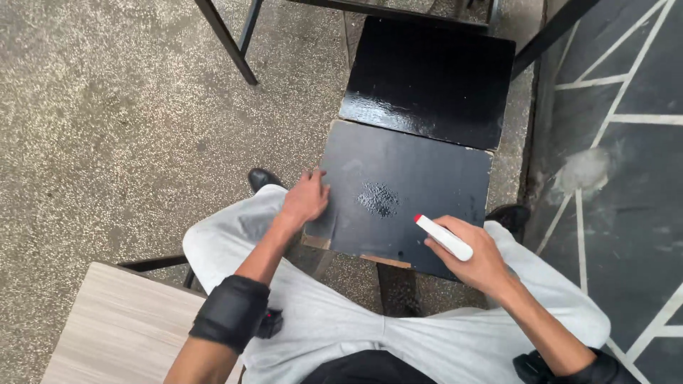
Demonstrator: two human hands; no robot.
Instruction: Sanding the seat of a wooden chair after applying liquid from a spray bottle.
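Looking down from the head camera, I see a white spray bottle with a red tip (444,237) lying slantwise in the right hand (478,262), whose fingers are wrapped closed around its body; I can make out no label on it and cannot tell how full it is. Its red nozzle points up and left over a matt black board (420,178) that rests across the lap, and just beyond the nozzle sits a small wet patch of droplets (378,199) near the board's middle. The left hand (306,200) lies with fingers loosely spread, gripping the board's left edge, well apart from the bottle. Touching the board's far edge is a second, glossy black panel (434,78). A pale wood-grain tabletop (121,327) shows at lower left.
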